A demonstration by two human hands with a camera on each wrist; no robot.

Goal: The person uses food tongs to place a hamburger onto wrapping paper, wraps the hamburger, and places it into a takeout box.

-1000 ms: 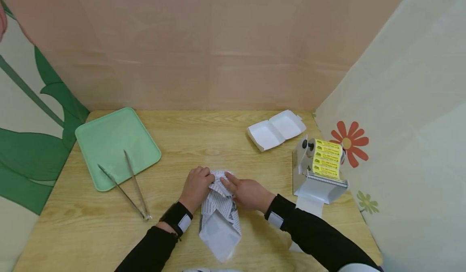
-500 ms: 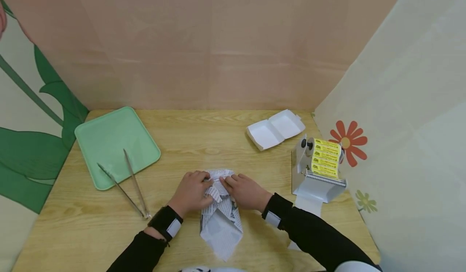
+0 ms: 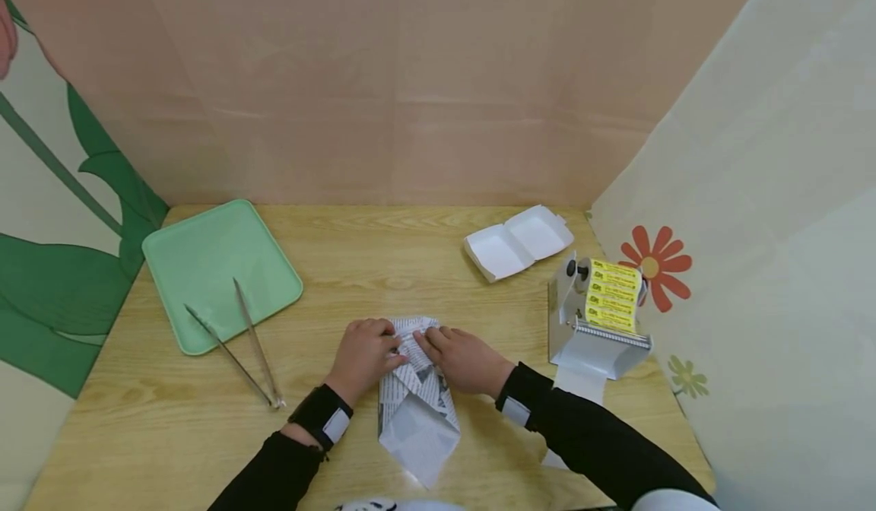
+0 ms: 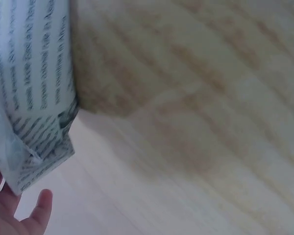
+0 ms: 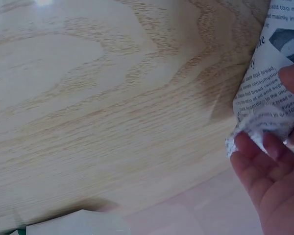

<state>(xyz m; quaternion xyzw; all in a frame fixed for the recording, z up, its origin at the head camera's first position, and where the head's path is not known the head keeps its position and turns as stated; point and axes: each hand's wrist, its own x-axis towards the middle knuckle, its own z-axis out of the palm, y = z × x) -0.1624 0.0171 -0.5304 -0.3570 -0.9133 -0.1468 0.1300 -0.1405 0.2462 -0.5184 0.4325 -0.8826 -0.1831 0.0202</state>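
A newsprint-patterned paper wrap [image 3: 416, 431], folded to a point at its near end, lies in front of me in the head view; what it covers is hidden. My left hand [image 3: 363, 359] holds its far left edge, the thumb laid across the fold. From the right, my right hand [image 3: 468, 360] grips the far end with bent fingers. Close up in the right wrist view, the fingers [image 5: 255, 152] curl over the crumpled paper end [image 5: 250, 122]. The left wrist view shows the printed side of the wrap [image 4: 39, 73], with part of the left hand [image 4: 19, 215] below it.
Metal tongs [image 3: 256, 344] lean on a green tray [image 3: 205, 256] at the left. An open white paper box [image 3: 516, 245] sits at the back right. Beside it stands a label dispenser [image 3: 602, 313] with a yellow roll, its pale strip [image 3: 580, 382] running under the right sleeve.
Half a second ago a loose flap stood up at the left hand; it now lies flatter against the wrap. The left hand has shifted slightly right, and the right hand has hardly moved.
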